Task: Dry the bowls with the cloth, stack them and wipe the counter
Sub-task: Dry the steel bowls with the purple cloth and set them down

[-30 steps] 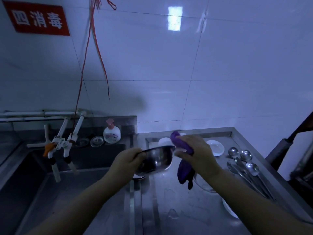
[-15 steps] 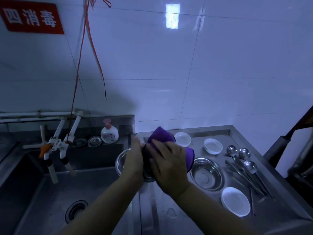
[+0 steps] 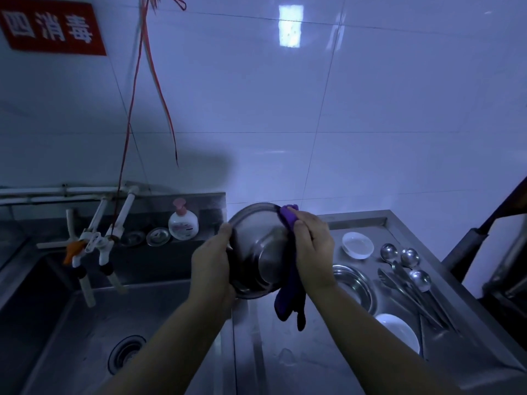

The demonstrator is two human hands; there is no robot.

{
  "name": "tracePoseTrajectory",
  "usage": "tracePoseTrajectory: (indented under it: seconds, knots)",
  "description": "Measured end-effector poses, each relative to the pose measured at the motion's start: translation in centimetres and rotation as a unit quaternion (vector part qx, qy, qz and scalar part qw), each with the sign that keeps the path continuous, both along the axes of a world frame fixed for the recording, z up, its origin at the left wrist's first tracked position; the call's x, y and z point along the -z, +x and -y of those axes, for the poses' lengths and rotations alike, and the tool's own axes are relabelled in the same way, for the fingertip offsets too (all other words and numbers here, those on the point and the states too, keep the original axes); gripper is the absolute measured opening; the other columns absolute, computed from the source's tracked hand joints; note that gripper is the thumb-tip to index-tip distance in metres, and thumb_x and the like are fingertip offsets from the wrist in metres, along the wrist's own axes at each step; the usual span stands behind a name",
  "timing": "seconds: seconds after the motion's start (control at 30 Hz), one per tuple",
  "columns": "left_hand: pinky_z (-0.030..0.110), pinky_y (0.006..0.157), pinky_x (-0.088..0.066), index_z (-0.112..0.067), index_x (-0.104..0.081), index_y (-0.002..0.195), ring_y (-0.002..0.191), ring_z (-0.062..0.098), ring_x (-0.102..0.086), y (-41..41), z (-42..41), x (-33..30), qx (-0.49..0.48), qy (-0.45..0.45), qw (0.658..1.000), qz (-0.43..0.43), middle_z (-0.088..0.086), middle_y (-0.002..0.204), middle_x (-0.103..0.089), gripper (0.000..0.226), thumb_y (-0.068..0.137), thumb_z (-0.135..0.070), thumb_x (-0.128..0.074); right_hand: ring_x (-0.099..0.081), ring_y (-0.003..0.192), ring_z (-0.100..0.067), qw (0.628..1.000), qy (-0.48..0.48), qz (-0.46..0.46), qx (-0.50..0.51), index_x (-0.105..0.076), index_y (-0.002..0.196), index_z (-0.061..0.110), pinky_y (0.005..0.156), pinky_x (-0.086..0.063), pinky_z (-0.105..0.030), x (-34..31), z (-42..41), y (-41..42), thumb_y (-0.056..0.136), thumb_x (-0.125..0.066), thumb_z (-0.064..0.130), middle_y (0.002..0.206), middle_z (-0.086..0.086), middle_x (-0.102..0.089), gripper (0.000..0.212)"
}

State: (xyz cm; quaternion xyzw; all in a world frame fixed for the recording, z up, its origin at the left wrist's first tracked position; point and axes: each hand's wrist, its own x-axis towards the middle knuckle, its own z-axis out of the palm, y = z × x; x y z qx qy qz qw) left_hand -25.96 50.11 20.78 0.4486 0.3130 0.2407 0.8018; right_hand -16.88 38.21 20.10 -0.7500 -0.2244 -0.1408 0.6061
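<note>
The left hand (image 3: pixel 212 267) grips the left rim of a steel bowl (image 3: pixel 258 252), held up on edge, underside facing the camera, above the seam between sink (image 3: pixel 71 323) and counter (image 3: pixel 299 366). The right hand (image 3: pixel 312 250) presses a purple cloth (image 3: pixel 291 297) against the bowl's right rim, its tail hanging. Another steel bowl (image 3: pixel 358 287) and two white dishes (image 3: pixel 399 332) sit toward the counter's right edge.
</note>
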Motion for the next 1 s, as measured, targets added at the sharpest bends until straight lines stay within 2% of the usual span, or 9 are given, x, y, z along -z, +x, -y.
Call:
tracePoseTrajectory:
  seconds: [0.07, 0.2, 0.3, 0.43, 0.57, 0.67, 0.77, 0.9, 1.0]
  knots:
    - [0.033, 0.054, -0.056, -0.018, -0.075, 0.074, 0.075, 0.025, -0.072, 0.3, -0.3, 0.2, -0.001, -0.029, 0.999, 0.013, 0.005, 0.082, -0.075, 0.030, 0.084, -0.043, -0.062, -0.050, 0.107, -0.013, 0.999, 0.025, -0.030, 0.000, -0.066, 0.107, 0.037, 0.098, -0.040, -0.036, 0.5, 0.1, -0.2, 0.091, -0.041, 0.022, 0.103, 0.025, -0.061, 0.033]
    - [0.027, 0.048, -0.055, -0.014, -0.072, 0.091, 0.071, 0.020, -0.073, 0.4, -0.3, 0.6, 0.009, -0.067, 0.998, 0.015, 0.006, 0.083, -0.075, 0.031, 0.089, -0.042, -0.058, -0.044, 0.109, -0.014, 0.999, -0.018, -0.025, 0.018, -0.061, 0.122, 0.024, 0.099, -0.037, -0.036, 0.7, 0.0, -0.3, 0.094, -0.036, 0.025, 0.114, 0.012, -0.060, 0.037]
    - [0.028, 0.047, -0.054, -0.013, -0.070, 0.097, 0.069, 0.021, -0.072, 0.3, -0.5, 0.9, 0.007, -0.085, 0.996, 0.007, 0.006, 0.081, -0.075, 0.032, 0.090, -0.042, -0.056, -0.040, 0.104, -0.016, 0.987, -0.136, 0.088, 0.022, -0.054, 0.130, 0.013, 0.093, -0.036, -0.035, -0.1, -0.3, -0.7, 0.094, -0.028, 0.033, 0.121, -0.001, -0.060, 0.049]
    - [0.028, 0.043, -0.053, -0.013, -0.068, 0.093, 0.063, 0.024, -0.072, 0.8, -0.9, 0.9, -0.010, -0.115, 0.993, -0.018, 0.007, 0.073, -0.074, 0.032, 0.088, -0.044, -0.058, -0.050, 0.103, -0.028, 0.934, -0.228, 0.273, 0.013, -0.054, 0.131, 0.009, 0.085, -0.040, -0.041, 0.0, -0.9, -1.7, 0.094, -0.036, 0.027, 0.127, -0.008, -0.058, 0.045]
    - [0.034, 0.052, -0.050, -0.011, -0.064, 0.100, 0.083, 0.032, -0.065, 1.2, -1.5, 0.4, -0.011, -0.162, 0.986, -0.040, 0.016, 0.097, -0.068, 0.040, 0.087, -0.048, -0.057, -0.050, 0.108, -0.025, 0.877, -0.259, 0.406, -0.014, -0.054, 0.130, 0.015, 0.085, -0.041, -0.044, 1.9, -0.9, -2.6, 0.095, -0.043, 0.026, 0.128, -0.006, -0.057, 0.039]
    - [0.038, 0.055, -0.050, -0.009, -0.062, 0.108, 0.089, 0.035, -0.062, 1.3, -1.9, -0.2, 0.025, -0.212, 0.977, -0.029, 0.020, 0.105, -0.064, 0.045, 0.090, -0.049, -0.051, -0.048, 0.108, -0.023, 0.846, -0.252, 0.469, -0.037, -0.050, 0.130, 0.023, 0.084, -0.037, -0.041, 3.1, 0.4, -2.0, 0.096, -0.042, 0.028, 0.131, -0.002, -0.051, 0.036]
    - [0.040, 0.058, -0.051, -0.008, -0.063, 0.109, 0.089, 0.033, -0.063, 1.4, -2.4, -0.4, 0.051, -0.218, 0.975, -0.016, 0.020, 0.106, -0.066, 0.045, 0.094, -0.047, -0.047, -0.045, 0.109, -0.022, 0.872, -0.217, 0.435, -0.053, -0.049, 0.129, 0.023, 0.092, -0.034, -0.036, 3.2, 1.6, -1.0, 0.095, -0.039, 0.027, 0.128, -0.003, -0.047, 0.035]
    - [0.031, 0.055, -0.053, -0.010, -0.069, 0.096, 0.074, 0.025, -0.071, 1.0, -2.7, 0.6, 0.052, -0.111, 0.991, -0.044, 0.009, 0.083, -0.075, 0.037, 0.092, -0.043, -0.053, -0.044, 0.105, -0.019, 0.968, -0.149, 0.188, -0.066, -0.058, 0.126, 0.017, 0.094, -0.029, -0.022, 0.7, 1.6, 0.5, 0.094, -0.034, 0.021, 0.122, -0.004, -0.057, 0.040]
    - [0.028, 0.050, -0.054, -0.013, -0.069, 0.091, 0.065, 0.021, -0.072, 0.8, -2.5, 1.6, 0.058, -0.030, 0.996, -0.068, 0.006, 0.076, -0.075, 0.034, 0.089, -0.044, -0.056, -0.047, 0.109, -0.023, 0.971, -0.178, 0.126, -0.102, -0.063, 0.121, 0.014, 0.097, -0.030, -0.017, -1.1, 1.5, 1.6, 0.092, -0.038, 0.015, 0.121, 0.000, -0.062, 0.039]
